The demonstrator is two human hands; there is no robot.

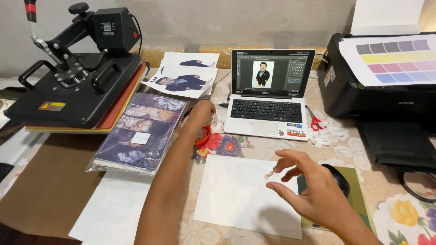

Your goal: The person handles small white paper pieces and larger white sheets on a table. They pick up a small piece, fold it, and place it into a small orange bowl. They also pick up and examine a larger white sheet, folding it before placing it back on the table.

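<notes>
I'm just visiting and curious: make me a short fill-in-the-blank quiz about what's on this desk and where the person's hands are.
1. The left hand reaches toward an ______ roll of tape.
2. The right hand hovers over a blank white ______ on the table.
3. The open laptop stands between the black heat press and the black ______.
4. Red-handled ______ lie just right of the laptop.

Missing words: orange; sheet of paper; printer; scissors
</notes>
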